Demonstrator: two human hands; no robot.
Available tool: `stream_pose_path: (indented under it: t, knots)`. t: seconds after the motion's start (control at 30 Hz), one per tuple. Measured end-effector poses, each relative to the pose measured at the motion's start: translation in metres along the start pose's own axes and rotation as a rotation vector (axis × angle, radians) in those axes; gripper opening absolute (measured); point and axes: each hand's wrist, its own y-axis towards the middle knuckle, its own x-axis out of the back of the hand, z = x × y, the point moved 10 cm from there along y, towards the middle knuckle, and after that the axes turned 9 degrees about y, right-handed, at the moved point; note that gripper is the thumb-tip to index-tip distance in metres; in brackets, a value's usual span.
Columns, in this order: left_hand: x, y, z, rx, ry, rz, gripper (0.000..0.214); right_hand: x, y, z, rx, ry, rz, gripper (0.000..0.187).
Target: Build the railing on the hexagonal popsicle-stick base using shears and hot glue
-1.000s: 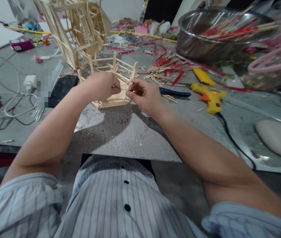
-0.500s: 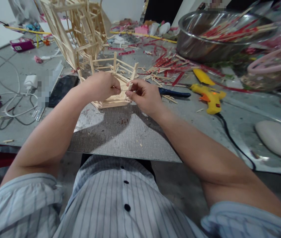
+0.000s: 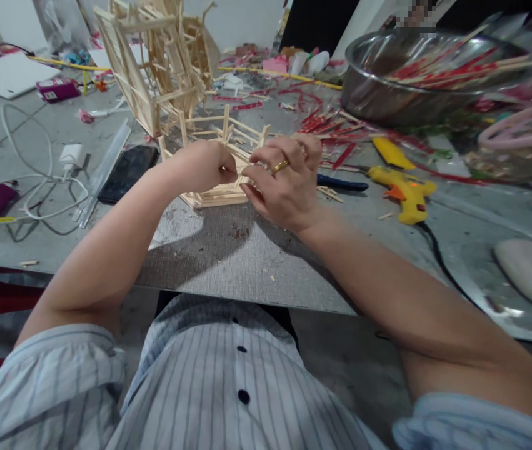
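Note:
A small frame of pale wooden sticks (image 3: 214, 195) sits on a grey textured mat (image 3: 228, 250) in front of me. My left hand (image 3: 202, 165) is closed in a pinch against the frame's near side. My right hand (image 3: 284, 181), with a gold ring on one finger, meets it from the right, fingers curled and pinching at the same spot on the frame. A thin stick seems to run between the two pinches, but it is too small to be sure.
A taller stick structure (image 3: 157, 62) stands behind the frame. A yellow glue gun (image 3: 404, 190) with its black cord lies to the right, blue-handled pliers (image 3: 343, 184) beside it. A steel bowl (image 3: 387, 81) holds red-tipped sticks. A black phone (image 3: 127, 172) and white charger cable (image 3: 40, 187) lie left.
My right hand has turned and risen, so its back and ring now face me. The view has shifted slightly. My left hand keeps its pinch on the frame.

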Motion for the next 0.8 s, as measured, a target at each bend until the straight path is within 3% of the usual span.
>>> stream_pose_path:
  t: [0.17,0.4,0.6,0.8]
  knots:
    - [-0.006,0.005,0.004,0.026,-0.034,0.023,0.033,-0.008,0.009,-0.004,0.006,0.002,0.055,0.025]
    - [0.01,-0.016,0.022,-0.001,-0.095,0.007,0.034,-0.008,0.01,-0.006,0.011,-0.005,0.048,0.033]
    - [0.004,-0.035,0.04,0.005,-0.086,0.017,0.034,-0.009,0.01,-0.008,0.014,0.004,0.048,0.032]
    - [-0.003,-0.033,0.044,0.007,-0.172,-0.042,0.03,-0.011,0.009,-0.011,0.016,-0.052,0.038,0.034]
